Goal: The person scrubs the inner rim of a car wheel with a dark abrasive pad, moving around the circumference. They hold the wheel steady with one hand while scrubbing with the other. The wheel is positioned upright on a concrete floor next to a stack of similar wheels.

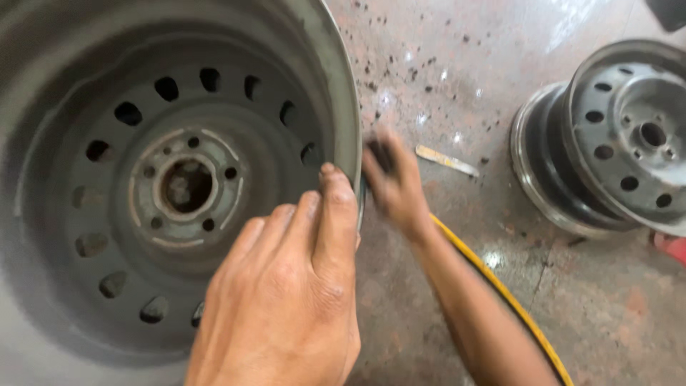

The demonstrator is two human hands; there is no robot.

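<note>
A large grey steel wheel rim (143, 86) with a ring of oval holes and a rusty hub fills the left of the view. My left hand (286, 300) lies over its right edge, fingers inside the rim and thumb along the lip, holding it. My right hand (396, 189) is blurred just outside that lip, closed on a small dark piece (379, 154) pressed against the rim's outer side. What the dark piece is cannot be made out.
A second, smaller steel rim (614, 136) lies on the stained concrete floor at the right. A yellow hose (514, 307) runs under my right forearm. A pale flat strip (446, 161) lies on the floor between the rims. Something red (672, 246) shows at the right edge.
</note>
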